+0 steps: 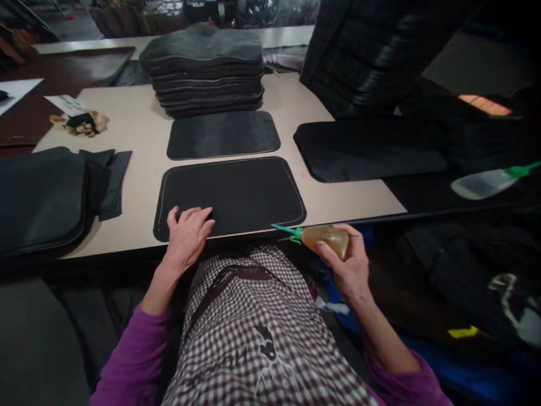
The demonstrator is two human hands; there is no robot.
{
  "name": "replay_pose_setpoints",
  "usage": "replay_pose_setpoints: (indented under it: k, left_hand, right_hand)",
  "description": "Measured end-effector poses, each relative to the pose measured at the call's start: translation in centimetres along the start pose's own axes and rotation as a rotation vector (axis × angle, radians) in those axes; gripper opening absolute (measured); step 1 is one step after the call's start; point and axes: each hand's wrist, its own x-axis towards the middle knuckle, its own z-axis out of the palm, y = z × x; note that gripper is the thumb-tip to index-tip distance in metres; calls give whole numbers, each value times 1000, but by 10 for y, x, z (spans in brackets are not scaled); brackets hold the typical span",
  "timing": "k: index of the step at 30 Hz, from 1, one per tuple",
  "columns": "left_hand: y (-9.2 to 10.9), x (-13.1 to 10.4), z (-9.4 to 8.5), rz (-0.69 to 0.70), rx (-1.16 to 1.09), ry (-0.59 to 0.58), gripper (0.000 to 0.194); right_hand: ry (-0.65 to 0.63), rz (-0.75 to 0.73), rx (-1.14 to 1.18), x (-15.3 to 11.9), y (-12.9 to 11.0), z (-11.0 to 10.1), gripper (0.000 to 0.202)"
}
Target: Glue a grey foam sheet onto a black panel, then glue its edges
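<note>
Right hand (353, 262): fingers wrapped around one amber bottle (323, 240), green nozzle (284, 228) pointing left. Left hand (190, 232): fingers loosely spread, holding nothing, over one black panel (236, 192).

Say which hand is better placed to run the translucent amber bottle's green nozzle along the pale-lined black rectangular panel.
Probably the right hand: it holds the bottle, green nozzle beside the panel. The empty left hand is over the panel's left part.
</note>
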Motion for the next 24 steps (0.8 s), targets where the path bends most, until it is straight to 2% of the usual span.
replay_pose_setpoints:
  k: [5,10,17,20,24]
  left_hand:
    - [-27,2,-18,-67,-211,-20,55]
    - [-55,1,-36,-108,-190,-10,53]
    - [-99,-2,-49,-81,-148,-119,56]
    - [-110,-1,-52,-93,-164,-171,57]
    - [-114,3,-58,-123,-272,-180,62]
  right_hand:
    - [-137,-61,-2,-5,-15,41,58]
    - [-294,-112,29,-11,-27,81,57]
    - [-419,-278,61,-17,-51,136,53]
    - [-456,-345,56,-18,-62,159,52]
    - [-508,-401,64,-20,-74,189,51]
